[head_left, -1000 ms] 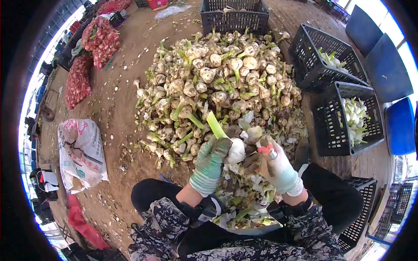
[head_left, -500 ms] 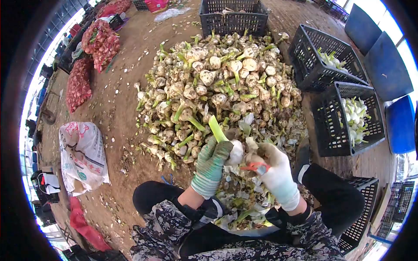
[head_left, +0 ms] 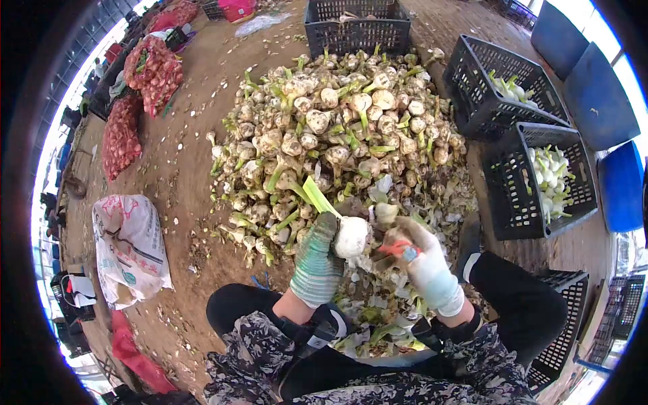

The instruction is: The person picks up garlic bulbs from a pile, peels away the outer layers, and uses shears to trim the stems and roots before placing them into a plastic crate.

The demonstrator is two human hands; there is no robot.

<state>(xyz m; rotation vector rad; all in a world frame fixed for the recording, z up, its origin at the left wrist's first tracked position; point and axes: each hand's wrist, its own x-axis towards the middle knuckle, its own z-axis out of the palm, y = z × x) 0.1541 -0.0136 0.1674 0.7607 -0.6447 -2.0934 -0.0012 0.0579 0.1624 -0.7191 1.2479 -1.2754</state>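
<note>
My left hand (head_left: 318, 260), in a striped glove dirty at the fingers, is closed round a garlic bulb (head_left: 352, 237). The bulb is white and smooth, with a cut green stem pointing up and left. My right hand (head_left: 424, 262), in a white glove with soiled fingertips, is closed on a small tool with a red-orange handle (head_left: 401, 250); its working end cannot be made out. A pale piece of garlic skin (head_left: 386, 213) shows at the right fingertips, just right of the bulb. Beyond both hands lies a large heap of unpeeled garlic (head_left: 324, 135).
Black crates with peeled garlic stand at the right, one nearer (head_left: 503, 196) and one farther (head_left: 466, 88). Another black crate (head_left: 358, 34) is behind the heap. A white sack (head_left: 131, 250) and red net bags (head_left: 154, 74) lie at left. Loose peelings (head_left: 378, 317) lie between my legs.
My left hand has shifted a little left with the garlic bulb, whose white side now shows more. My right hand has moved slightly away, so the gap between bulb and fingers is wider.
</note>
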